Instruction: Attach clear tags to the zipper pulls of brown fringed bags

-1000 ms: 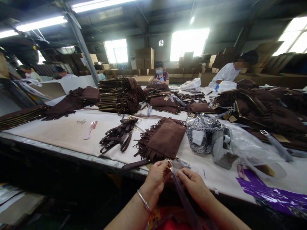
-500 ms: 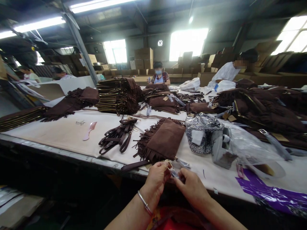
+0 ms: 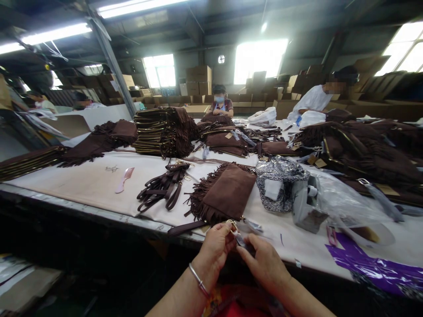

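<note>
At the table's near edge, my left hand pinches a gold metal clasp. My right hand is closed on a dark strap whose end, wrapped in clear film, runs to the clasp. Just beyond both hands lies a brown fringed pouch, its fringe spread to the left. A film-wrapped zipper pull rests by its lower right corner. A brown wrist strap extends left from under the pouch. A bundle of dark straps with gold clasps lies further left.
A pink comb lies left on the white table. A tall stack of brown pouches stands behind. To the right are a black-and-white patterned bag, a grey box and purple plastic. Co-workers sit and stand beyond.
My right hand has shifted slightly down and right, and more of the dark strap shows between my hands. My left hand stays at the clasp.
</note>
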A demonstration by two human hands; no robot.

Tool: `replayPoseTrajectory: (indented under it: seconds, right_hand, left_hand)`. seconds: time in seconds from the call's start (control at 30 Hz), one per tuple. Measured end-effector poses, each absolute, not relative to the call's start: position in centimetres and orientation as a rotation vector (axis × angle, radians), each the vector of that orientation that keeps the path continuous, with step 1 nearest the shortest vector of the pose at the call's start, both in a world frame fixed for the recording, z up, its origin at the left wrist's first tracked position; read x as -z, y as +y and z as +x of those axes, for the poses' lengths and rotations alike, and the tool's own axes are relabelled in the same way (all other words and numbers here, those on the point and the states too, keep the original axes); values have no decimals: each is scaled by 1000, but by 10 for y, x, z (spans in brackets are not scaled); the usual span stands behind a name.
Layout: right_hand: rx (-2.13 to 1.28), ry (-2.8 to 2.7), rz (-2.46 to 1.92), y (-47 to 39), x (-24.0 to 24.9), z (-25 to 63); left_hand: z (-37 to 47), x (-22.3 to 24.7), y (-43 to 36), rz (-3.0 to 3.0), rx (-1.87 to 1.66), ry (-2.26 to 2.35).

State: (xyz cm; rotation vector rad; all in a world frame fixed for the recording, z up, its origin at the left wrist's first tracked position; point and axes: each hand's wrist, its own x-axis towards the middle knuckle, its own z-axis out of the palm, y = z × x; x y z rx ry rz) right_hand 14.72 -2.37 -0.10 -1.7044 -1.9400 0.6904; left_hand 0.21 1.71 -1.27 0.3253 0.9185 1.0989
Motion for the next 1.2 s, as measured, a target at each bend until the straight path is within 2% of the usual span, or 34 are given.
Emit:
replayPoseTrajectory:
  seconds: [0.13, 0.33, 0.57, 0.67, 0.77, 0.93, 1.0, 1.1, 1.2]
  right_hand:
    - [-1003, -1735, -1582, -21, -1, 149]
    - [-1694, -1157, -1348, -24, -2, 146]
    - [-2019, -684, -1145, -31, 10, 142]
    - [-1945, -729, -1197, -29, 14, 142]
    - [-1729, -998, -1406, -25, 13, 142]
    - [-862, -1657, -1777, -25, 6, 141]
    - [-665, -1783, -1813, -28, 5, 140]
    - [-617, -1842, -1835, -30, 5, 140]
    - [-742, -1804, -1816, -29, 4, 140]
  left_hand:
    - [1, 11, 15, 313, -1089, 888]
    - [1, 6, 13, 303, -1095, 885]
    - [3, 7, 13, 327, -1083, 893]
    - [2, 9, 13, 356, -1077, 906]
    - [1, 10, 13, 383, -1065, 929]
    - [1, 10, 13, 373, -1063, 957]
    - [1, 10, 13, 377, -1056, 965]
    - [1, 10, 13, 372, -1051, 967]
    - [0, 10, 13, 365, -1056, 972]
